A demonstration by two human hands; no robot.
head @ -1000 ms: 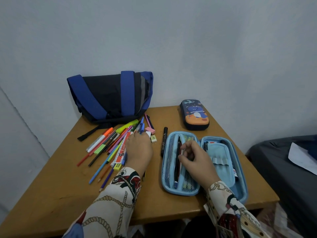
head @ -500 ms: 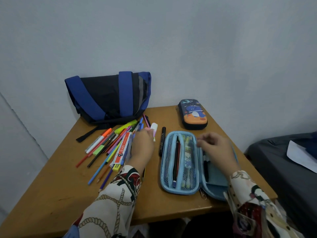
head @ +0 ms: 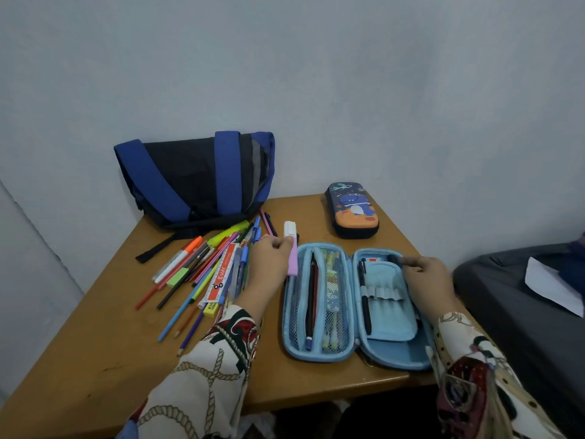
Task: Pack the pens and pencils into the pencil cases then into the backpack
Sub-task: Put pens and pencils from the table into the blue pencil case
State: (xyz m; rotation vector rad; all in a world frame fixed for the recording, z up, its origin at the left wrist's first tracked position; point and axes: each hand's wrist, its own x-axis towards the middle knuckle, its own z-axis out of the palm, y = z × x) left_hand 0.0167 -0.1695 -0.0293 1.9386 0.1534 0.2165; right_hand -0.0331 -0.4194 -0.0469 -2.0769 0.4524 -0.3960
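Observation:
An open light-blue pencil case (head: 391,351) lies flat near the table's front edge, with pens and pencils in its mesh half and a black pen in the elastic loops. My left hand (head: 269,264) pinches a pink and white highlighter (head: 292,248) just left of the case. My right hand (head: 425,277) rests at the top of the case's right half, its fingertips on a dark pen (head: 394,258). A heap of loose pens and pencils (head: 205,270) lies left of my left hand. A closed dinosaur pencil case (head: 353,210) sits behind. The blue and black backpack (head: 193,179) leans on the wall.
The wooden table (head: 95,343) stands in a corner between two pale walls. Its right edge runs close to the open case. A dark bed (head: 522,299) with a white paper (head: 550,285) lies to the right, below table height.
My left hand has picked the pink highlighter out of the heap and lifted it toward the case. My right hand moved from the mesh half to the top of the right half, which swung fully open.

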